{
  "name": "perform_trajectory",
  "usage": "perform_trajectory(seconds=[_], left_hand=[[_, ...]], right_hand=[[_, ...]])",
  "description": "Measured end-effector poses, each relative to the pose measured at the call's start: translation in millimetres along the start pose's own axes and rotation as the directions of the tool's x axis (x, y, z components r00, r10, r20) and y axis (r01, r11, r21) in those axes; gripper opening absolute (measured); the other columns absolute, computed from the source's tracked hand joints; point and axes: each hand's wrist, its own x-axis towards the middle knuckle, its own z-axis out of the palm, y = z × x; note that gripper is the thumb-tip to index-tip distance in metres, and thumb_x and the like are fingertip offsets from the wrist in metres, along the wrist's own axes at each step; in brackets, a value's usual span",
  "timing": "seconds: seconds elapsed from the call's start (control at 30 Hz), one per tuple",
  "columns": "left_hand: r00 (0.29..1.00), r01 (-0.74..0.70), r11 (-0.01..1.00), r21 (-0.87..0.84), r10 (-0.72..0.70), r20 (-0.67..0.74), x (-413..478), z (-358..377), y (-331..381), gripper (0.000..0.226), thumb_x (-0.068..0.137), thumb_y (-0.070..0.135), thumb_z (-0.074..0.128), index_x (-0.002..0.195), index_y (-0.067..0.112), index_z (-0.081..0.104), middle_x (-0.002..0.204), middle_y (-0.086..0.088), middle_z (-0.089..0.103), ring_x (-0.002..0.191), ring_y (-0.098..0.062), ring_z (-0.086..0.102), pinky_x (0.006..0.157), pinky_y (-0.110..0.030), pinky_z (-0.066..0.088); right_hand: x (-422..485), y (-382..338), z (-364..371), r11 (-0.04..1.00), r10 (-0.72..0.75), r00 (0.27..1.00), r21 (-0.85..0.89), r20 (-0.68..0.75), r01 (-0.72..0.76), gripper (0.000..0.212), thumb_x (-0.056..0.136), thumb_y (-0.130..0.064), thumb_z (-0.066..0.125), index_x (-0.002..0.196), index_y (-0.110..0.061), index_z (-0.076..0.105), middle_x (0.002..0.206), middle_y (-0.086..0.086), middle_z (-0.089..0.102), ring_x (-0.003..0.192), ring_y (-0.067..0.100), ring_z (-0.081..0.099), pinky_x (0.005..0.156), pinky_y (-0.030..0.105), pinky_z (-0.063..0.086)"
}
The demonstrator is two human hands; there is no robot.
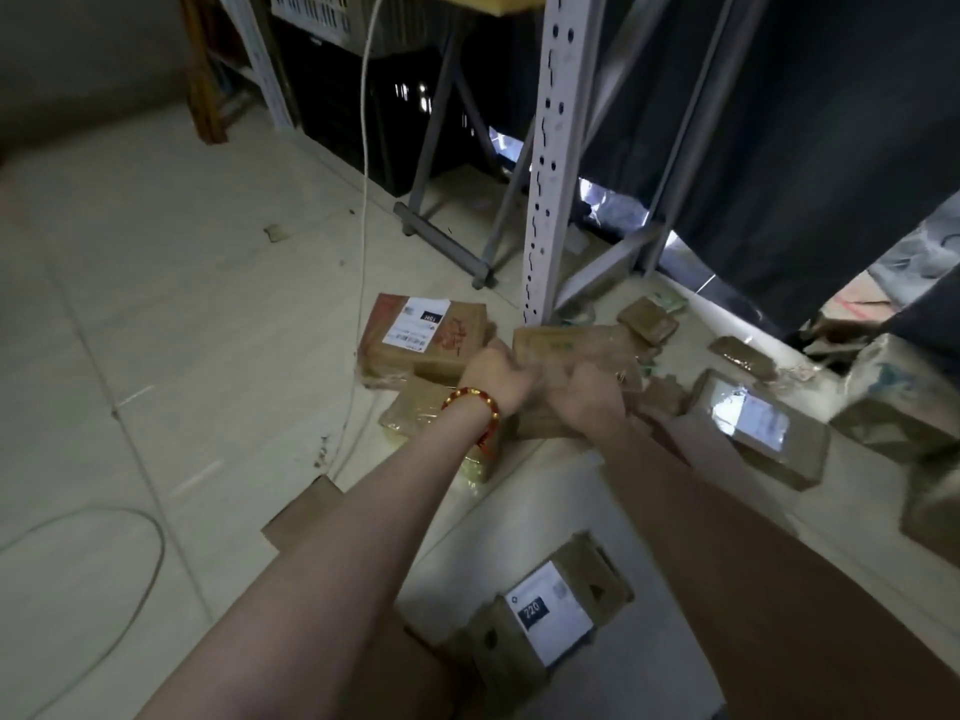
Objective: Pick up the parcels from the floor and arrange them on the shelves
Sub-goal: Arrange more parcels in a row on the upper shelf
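Low over the floor (156,304), just beside the white perforated shelf upright (550,148): 1 brown taped parcel (571,348), held by both hands.

- Left hand (496,374): fingers curled on the parcel's left end. Red-and-gold bead bracelet (475,407) on the wrist.
- Right hand (587,394): gripping the near edge. It is motion-blurred and the finger detail is not readable.
- Cannot tell whether the held parcel is clear of the pile beneath it.

Parcels lying on the floor: at least 8 distinct, with more part-hidden under the hands.

1. red-printed labelled parcel (423,337), just left of the held one
2. plain parcel (415,423), under the left wrist
3. small square parcel (647,319), behind, near the upright's foot
4. small flat parcel (743,356), further right
5. glare-labelled parcel (758,428), right of the right hand
6. large box (904,402), far right
7. edge parcel (935,517), cut off by the frame
8. parcel marked 220 (550,615), nearest, between the forearms

White labels visible: 3 (nos. 1, 5 and 8).

Surroundings: 1 white cable (363,200) hanging down to the floor, 1 dark curtain (805,148) behind the upright, 1 black crate (353,96) at the back.
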Motion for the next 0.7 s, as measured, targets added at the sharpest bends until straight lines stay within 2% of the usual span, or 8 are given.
perform_trajectory(seconds=[0.1,0.2,0.27,0.33,0.43,0.53,0.6,0.7], left_hand=[[0.999,0.039,0.997,-0.063,-0.036,0.035,17,22,-21,0.041,0.096,0.045,0.053,0.112,0.008,0.055,0.097,-0.004,0.058,0.093,-0.025,0.059,0.068,-0.028,0.04],[0.994,0.087,0.992,-0.086,-0.081,0.067,30,31,-31,0.055,0.095,0.05,0.052,0.127,0.006,0.051,0.114,-0.01,0.059,0.102,-0.028,0.057,0.083,-0.032,0.045],[0.991,0.118,0.988,-0.099,-0.11,0.082,33,30,-36,0.06,0.095,0.05,0.052,0.133,0.005,0.047,0.127,-0.014,0.057,0.113,-0.032,0.055,0.092,-0.035,0.045],[0.984,0.154,0.981,-0.114,-0.142,0.112,34,33,-41,0.065,0.096,0.051,0.05,0.14,0.004,0.042,0.137,-0.015,0.052,0.122,-0.033,0.051,0.093,-0.036,0.042],[0.965,0.204,0.974,-0.103,-0.182,0.191,32,43,-44,0.071,0.096,0.053,0.048,0.147,0.005,0.034,0.144,-0.017,0.046,0.129,-0.035,0.047,0.102,-0.04,0.04],[0.957,0.187,0.979,-0.083,-0.163,0.238,29,54,-36,0.068,0.094,0.049,0.05,0.146,0.009,0.035,0.138,-0.015,0.054,0.121,-0.034,0.054,0.102,-0.039,0.044],[0.959,0.175,0.98,-0.09,-0.149,0.239,29,60,-32,0.069,0.09,0.052,0.051,0.143,0.01,0.036,0.13,-0.012,0.059,0.113,-0.033,0.058,0.096,-0.038,0.048],[0.963,0.179,0.98,-0.088,-0.156,0.22,31,64,-32,0.085,0.082,0.072,0.035,0.141,0.012,0.042,0.126,-0.015,0.062,0.107,-0.038,0.062,0.094,-0.046,0.052]], right_hand=[[23,11,27,0.996,-0.06,0.998,-0.067,0.001,0.06,0.059,0.087,-0.045,0.056,0.134,-0.009,0.051,0.134,0.019,0.054,0.124,0.039,0.051,0.1,0.044,0.047],[26,25,37,0.975,-0.044,0.999,-0.218,0.007,0.044,0.067,0.091,-0.034,0.059,0.148,-0.01,0.034,0.15,0.015,0.036,0.139,0.035,0.032,0.108,0.044,0.039],[21,33,42,0.921,-0.126,0.992,-0.374,-0.015,0.111,0.067,0.089,-0.032,0.059,0.146,-0.011,0.033,0.147,0.013,0.036,0.135,0.033,0.033,0.102,0.043,0.041],[17,38,45,0.872,-0.199,0.979,-0.461,-0.032,0.163,0.065,0.088,-0.04,0.057,0.144,-0.014,0.035,0.142,0.01,0.042,0.13,0.031,0.039,0.099,0.042,0.042],[14,34,42,0.919,-0.185,0.977,-0.372,-0.104,0.135,0.071,0.094,-0.056,0.043,0.152,-0.018,0.026,0.144,0.012,0.045,0.13,0.031,0.043,0.102,0.044,0.038],[14,30,39,0.938,-0.157,0.981,-0.329,-0.116,0.111,0.073,0.097,-0.051,0.04,0.158,-0.023,0.01,0.133,0.013,0.054,0.124,0.031,0.048,0.098,0.043,0.04],[14,32,39,0.948,-0.105,0.987,-0.313,-0.121,0.063,0.066,0.099,-0.049,0.034,0.156,-0.022,0.015,0.11,0.011,0.062,0.103,0.028,0.058,0.088,0.04,0.046],[13,31,38,0.969,-0.037,0.991,-0.245,-0.129,0.005,0.049,0.101,-0.048,0.028,0.133,-0.016,0.047,0.095,0.008,0.062,0.084,0.026,0.058,0.076,0.035,0.048]])
